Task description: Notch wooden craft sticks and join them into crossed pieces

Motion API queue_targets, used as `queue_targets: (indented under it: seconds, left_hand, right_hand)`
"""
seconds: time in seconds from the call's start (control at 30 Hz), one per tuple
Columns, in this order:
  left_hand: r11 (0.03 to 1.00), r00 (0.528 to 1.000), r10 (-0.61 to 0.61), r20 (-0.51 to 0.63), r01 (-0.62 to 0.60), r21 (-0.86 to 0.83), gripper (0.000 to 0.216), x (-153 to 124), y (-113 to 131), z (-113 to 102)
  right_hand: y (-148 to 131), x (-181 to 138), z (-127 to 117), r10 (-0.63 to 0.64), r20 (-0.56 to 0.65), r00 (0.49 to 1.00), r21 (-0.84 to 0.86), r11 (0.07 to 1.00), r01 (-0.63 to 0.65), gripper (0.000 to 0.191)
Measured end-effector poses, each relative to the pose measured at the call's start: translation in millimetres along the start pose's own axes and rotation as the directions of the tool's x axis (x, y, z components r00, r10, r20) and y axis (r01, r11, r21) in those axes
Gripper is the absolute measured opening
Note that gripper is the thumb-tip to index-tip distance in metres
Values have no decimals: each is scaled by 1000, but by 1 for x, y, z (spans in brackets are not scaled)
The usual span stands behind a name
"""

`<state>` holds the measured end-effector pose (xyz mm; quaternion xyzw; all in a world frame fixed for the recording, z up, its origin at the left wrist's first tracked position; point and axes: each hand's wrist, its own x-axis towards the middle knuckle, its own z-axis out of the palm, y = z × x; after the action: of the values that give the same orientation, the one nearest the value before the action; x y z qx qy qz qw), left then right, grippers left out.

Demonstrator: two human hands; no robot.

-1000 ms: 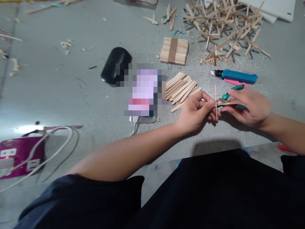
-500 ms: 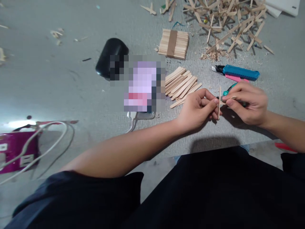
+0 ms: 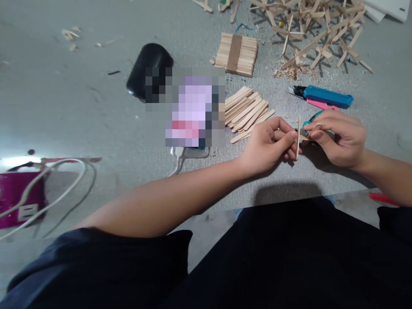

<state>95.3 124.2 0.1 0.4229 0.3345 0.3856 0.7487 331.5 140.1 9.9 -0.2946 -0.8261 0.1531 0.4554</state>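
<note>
Near the table's front edge, my left hand (image 3: 273,143) is closed on a wooden craft stick (image 3: 298,141), held roughly upright in the view between thumb and fingers. Another stick crosses it on the right, partly hidden by the fingers. My right hand (image 3: 341,137) pinches a wooden craft stick (image 3: 317,127) by its rounded end, close to the left hand's fingertips. How the sticks join is too small to make out. A teal object (image 3: 307,124) lies behind the right fingers, mostly hidden. Loose craft sticks (image 3: 246,109) lie beside my left hand.
A blue utility knife (image 3: 328,95) lies with its blade out, partly over a pink object (image 3: 322,104). Behind are a banded stick bundle (image 3: 246,56), wood shavings (image 3: 291,71) and star-shaped stick assemblies (image 3: 322,49). A blurred phone (image 3: 191,111), black case (image 3: 149,71) and purple box (image 3: 22,201) are leftward.
The whole view has shifted slightly. Both hands stay close together on the sticks, and the right-hand stick's tip has tilted a little.
</note>
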Motion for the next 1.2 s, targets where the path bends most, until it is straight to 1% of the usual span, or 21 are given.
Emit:
queue_targets:
  seconds: [0.07,0.17,0.23,0.27,0.3,0.37,0.4,0.43,0.5,0.6,0.67,0.73,0.8,0.87,1.0,1.13,1.2]
  left_hand:
    - [1000,1000,7,-4,-7,-24,63,1,1,-2]
    - [996,999,35,-25,-37,-80,65,3,1,-5]
    - [992,999,46,-30,-49,-116,65,5,0,-8]
    - [990,999,47,-26,-50,-130,65,5,-1,-8]
    - [989,999,44,-21,-47,-141,65,5,-1,-9]
    - [986,999,34,-6,-34,-163,63,3,-3,-8]
    - [984,1000,24,5,-22,-176,62,2,-3,-8]
    - [982,1000,9,20,-5,-190,61,1,-4,-7]
    - [976,998,-19,58,31,-215,59,-1,-4,-6]
    - [973,994,-26,108,50,-227,55,-3,-4,-5]
    - [973,990,-30,140,62,-223,52,-3,-4,-7]
    - [972,982,-63,180,102,-214,51,-2,-2,-9]
    - [969,971,-108,214,151,-195,51,-1,-1,-11]
    - [970,963,-134,233,175,-168,52,0,1,-13]
    - [982,953,-129,273,161,-98,54,1,5,-14]
    - [987,944,-125,306,151,-62,54,1,9,-14]
    - [985,944,-130,304,156,-66,55,1,10,-13]
  right_hand:
    - [-2,-1,-3,38,12,999,40,998,-39,18]
    - [-4,-4,-6,119,68,991,97,987,-125,35]
    - [-4,-6,-6,155,74,985,67,985,-160,40]
    - [-4,-7,-4,153,59,987,40,987,-155,40]
    - [-5,-7,-2,142,38,989,13,990,-143,35]
    - [-7,-6,1,107,5,994,-8,994,-107,19]
    - [-8,-6,3,87,-1,996,-7,996,-87,14]
    - [-10,-5,3,70,3,998,-6,998,-70,13]
    - [-14,-4,2,60,22,998,-29,998,-59,17]
    - [-16,-4,-3,54,35,998,-84,995,-51,19]
    - [-15,-3,-5,29,25,999,-98,995,-27,18]
    - [-14,-2,-6,-13,24,1000,-95,995,15,15]
    - [-13,-1,-6,-38,38,999,-88,995,41,12]
    - [-13,0,-6,-47,60,997,-85,995,52,12]
    - [-15,-4,-6,-40,93,995,-73,996,47,15]
    - [-13,-8,-7,48,145,988,-105,994,-33,9]
    - [-11,-9,-8,26,154,988,-100,995,-11,9]
